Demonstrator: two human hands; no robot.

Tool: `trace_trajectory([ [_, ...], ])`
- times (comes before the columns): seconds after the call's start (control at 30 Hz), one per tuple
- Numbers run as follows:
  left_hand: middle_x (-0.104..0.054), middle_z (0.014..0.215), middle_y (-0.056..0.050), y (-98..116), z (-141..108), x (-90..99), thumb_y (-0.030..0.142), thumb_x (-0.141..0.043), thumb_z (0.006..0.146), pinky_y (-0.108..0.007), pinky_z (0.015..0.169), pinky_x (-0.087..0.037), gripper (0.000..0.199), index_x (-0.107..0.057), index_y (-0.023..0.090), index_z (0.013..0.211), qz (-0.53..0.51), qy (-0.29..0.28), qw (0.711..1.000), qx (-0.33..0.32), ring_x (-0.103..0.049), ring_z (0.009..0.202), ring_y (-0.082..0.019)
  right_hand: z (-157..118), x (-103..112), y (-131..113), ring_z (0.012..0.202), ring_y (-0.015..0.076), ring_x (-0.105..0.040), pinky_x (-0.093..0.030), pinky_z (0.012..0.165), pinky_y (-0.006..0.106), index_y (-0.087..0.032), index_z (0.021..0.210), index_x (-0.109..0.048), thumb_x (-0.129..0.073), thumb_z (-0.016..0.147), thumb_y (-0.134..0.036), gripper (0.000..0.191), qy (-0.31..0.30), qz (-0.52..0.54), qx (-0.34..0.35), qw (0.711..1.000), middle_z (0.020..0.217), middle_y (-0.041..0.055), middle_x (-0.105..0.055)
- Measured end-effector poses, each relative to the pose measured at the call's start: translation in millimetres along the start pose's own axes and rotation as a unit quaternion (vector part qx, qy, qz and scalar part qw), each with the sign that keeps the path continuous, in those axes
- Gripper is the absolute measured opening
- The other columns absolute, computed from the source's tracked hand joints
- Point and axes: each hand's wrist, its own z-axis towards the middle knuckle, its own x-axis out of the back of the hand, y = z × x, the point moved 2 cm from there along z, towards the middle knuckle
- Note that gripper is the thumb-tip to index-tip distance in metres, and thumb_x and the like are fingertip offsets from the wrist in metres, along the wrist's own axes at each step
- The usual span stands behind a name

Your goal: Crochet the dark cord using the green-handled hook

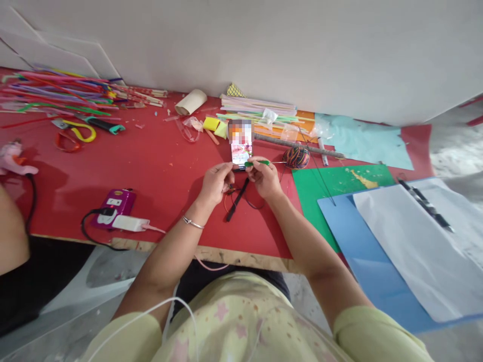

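My right hand [266,178] is closed on a crochet hook [257,163] with a green handle. Its thin metal shaft points right, toward a multicoloured ball of yarn [297,157]. To its left, my left hand [218,182] has its fingers pinched together, with a small dark bit of yarn [229,190] at the fingertips. Loose strands hang in loops below both hands. A black pen [237,200] lies on the table between my wrists. Just beyond my fingers is a phone [241,153] with its screen lit.
On the red table [158,166] lie pipe cleaners [64,93], scissors [77,131], a cardboard tube [190,102] and a grey stick [298,144]. A purple power adapter [115,206] sits front left. Green card [320,196] and a blue folder [362,271] with paper lie right. Another person's limb [11,231] shows at left.
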Motion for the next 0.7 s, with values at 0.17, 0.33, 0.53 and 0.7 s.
trace_trajectory([
  [0.17, -0.064, 0.062, 0.001, 2.4, -0.7, -0.3, 0.044, -0.074, 0.083, -0.023, 0.039, -0.020, 0.037, -0.075, 0.015, 0.106, -0.027, -0.045, 0.999, -0.008, -0.037, 0.038, -0.005, 1.3, 2.1, 1.0, 0.057, 0.0112, -0.057, -0.039, 0.050, 0.022, -0.022, 0.094, -0.074, -0.072, 0.074, -0.032, 0.023, 0.004, 0.051, -0.051, 0.997, 0.069, -0.0014, -0.071],
  [0.33, -0.070, 0.066, 0.000, -2.5, 0.2, -0.3, 0.037, -0.071, 0.084, -0.023, 0.038, -0.023, 0.039, -0.072, 0.015, 0.117, -0.031, -0.076, 0.997, -0.001, -0.042, 0.036, -0.006, 1.5, 2.5, -1.4, 0.058, 0.0124, -0.058, -0.041, 0.051, 0.022, -0.023, 0.097, -0.071, -0.068, 0.075, -0.030, 0.023, 0.011, 0.079, -0.086, 0.993, 0.070, -0.0013, -0.072],
  [0.53, -0.069, 0.068, 0.000, -1.9, -0.8, -1.8, 0.043, -0.072, 0.086, -0.023, 0.038, -0.027, 0.037, -0.074, 0.016, 0.111, -0.013, -0.064, 0.998, -0.019, -0.045, 0.038, -0.006, 2.3, 1.3, 0.3, 0.059, 0.0123, -0.060, -0.042, 0.052, 0.021, -0.021, 0.096, -0.071, -0.065, 0.072, -0.027, 0.026, -0.013, 0.104, -0.106, 0.989, 0.071, 0.0004, -0.074],
  [0.7, -0.068, 0.068, 0.000, 0.4, -0.5, -2.4, 0.047, -0.072, 0.086, -0.023, 0.038, -0.027, 0.037, -0.074, 0.016, 0.106, -0.010, -0.041, 0.999, -0.030, -0.044, 0.039, -0.006, 4.2, 2.4, 1.5, 0.058, 0.0120, -0.059, -0.043, 0.053, 0.021, -0.020, 0.095, -0.071, -0.064, 0.072, -0.026, 0.025, -0.012, 0.116, -0.112, 0.987, 0.070, 0.0009, -0.074],
])
